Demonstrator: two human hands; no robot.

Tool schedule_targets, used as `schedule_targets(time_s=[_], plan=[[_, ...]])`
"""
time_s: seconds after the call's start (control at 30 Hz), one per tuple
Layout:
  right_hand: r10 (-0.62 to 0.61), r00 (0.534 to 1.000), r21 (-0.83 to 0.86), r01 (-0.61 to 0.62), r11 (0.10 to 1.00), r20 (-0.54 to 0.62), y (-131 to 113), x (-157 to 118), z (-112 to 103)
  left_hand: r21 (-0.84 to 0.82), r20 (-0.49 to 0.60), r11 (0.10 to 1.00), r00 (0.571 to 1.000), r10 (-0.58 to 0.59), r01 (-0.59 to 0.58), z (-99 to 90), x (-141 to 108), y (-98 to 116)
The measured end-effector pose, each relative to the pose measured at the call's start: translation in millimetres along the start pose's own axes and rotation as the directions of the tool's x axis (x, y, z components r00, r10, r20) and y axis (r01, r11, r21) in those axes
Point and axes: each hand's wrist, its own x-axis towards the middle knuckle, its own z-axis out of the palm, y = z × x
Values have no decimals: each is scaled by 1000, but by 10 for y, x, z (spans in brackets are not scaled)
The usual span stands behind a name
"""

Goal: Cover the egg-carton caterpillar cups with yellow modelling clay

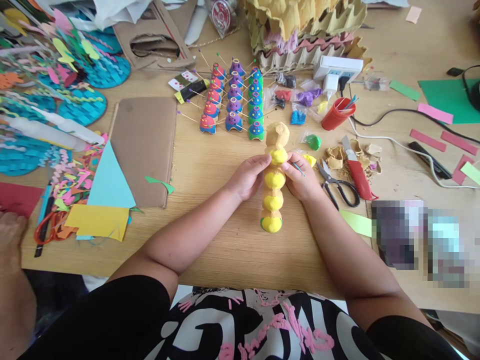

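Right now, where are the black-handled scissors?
In the head view, the black-handled scissors lie on the table right of centre, between the right hand and the red-handled knife.

Soft, fairly even light brightens the surface; shadows stay faint, wide-angle distortion stretches its left side, and pixelated patches obscure its front right corner.

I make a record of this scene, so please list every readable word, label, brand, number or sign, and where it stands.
No text reads with certainty.
Black shirt: white letter shapes, folded and cut off, unreadable.
Round red label: too small.
Marked card: too small.
Pixelated area: unreadable.
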Motion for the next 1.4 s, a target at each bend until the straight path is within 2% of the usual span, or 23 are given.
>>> schedule_targets(time_s=[0.17,0.4,0.7,0.83,0.93,1.1,1.27,1.4], plan=[[-15,999,-41,14,999,-42,24,8,18,6,-13,999,999,45,-45,11,-7,9],[-16,1000,-20,15,1000,-23,7,3,20,96,40,975,980,197,-200,-57,6,25],[-110,993,-132,105,986,-33,61,1,19,100,-29,974,977,209,-205,-25,-16,39],[-105,994,-91,104,990,-9,55,-10,17,125,-26,964,971,238,-233,-36,-9,23],[-86,996,-37,85,996,-6,41,-22,26,151,-28,966,975,218,-212,-60,1,7],[-74,997,-44,72,996,-37,48,-21,25,122,52,965,972,228,-233,-90,5,12],[-75,997,-7,75,997,-9,51,-27,11,116,42,973,980,196,-200,-99,5,30],[-95,995,14,95,995,16,39,-42,17,130,61,965,973,222,-228,-113,18,10]])
